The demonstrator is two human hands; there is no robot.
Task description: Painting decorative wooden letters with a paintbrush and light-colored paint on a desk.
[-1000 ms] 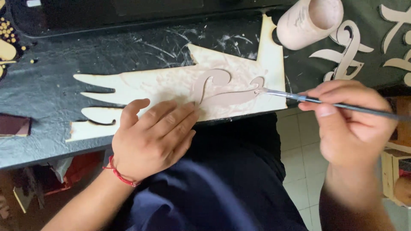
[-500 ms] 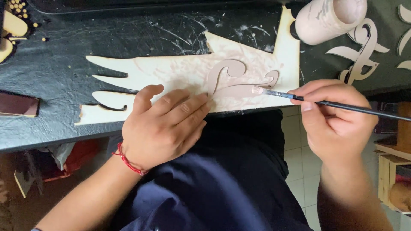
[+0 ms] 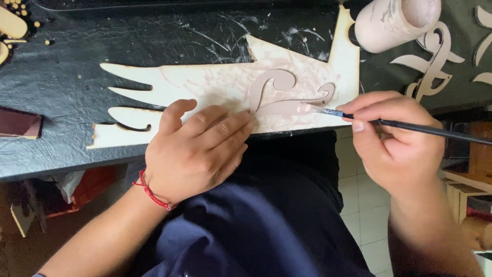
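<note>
A pale wooden cut-out (image 3: 215, 87) shaped like a wing lies on the black table (image 3: 66, 77). On it sits a curled, scroll-shaped piece (image 3: 279, 100) coated in tan paint. My left hand (image 3: 197, 151) presses flat on the cut-out's near edge, fingers spread; a red string is tied around the wrist. My right hand (image 3: 397, 141) grips a thin black paintbrush (image 3: 410, 128) whose tip touches the right end of the scroll piece.
A paint-smeared cup (image 3: 394, 20) lies at the table's back right, beside pale ornamental cut-outs (image 3: 433, 64). Small wooden pieces (image 3: 13, 25) lie at the far left, a dark brown block (image 3: 18, 125) at the left edge. Tiled floor and wooden crates (image 3: 469, 200) show on the right below.
The view has shifted slightly. My left hand stays pressed on the cut-out. The brush tip has stayed at the right end of the scroll piece, moving only a little.
</note>
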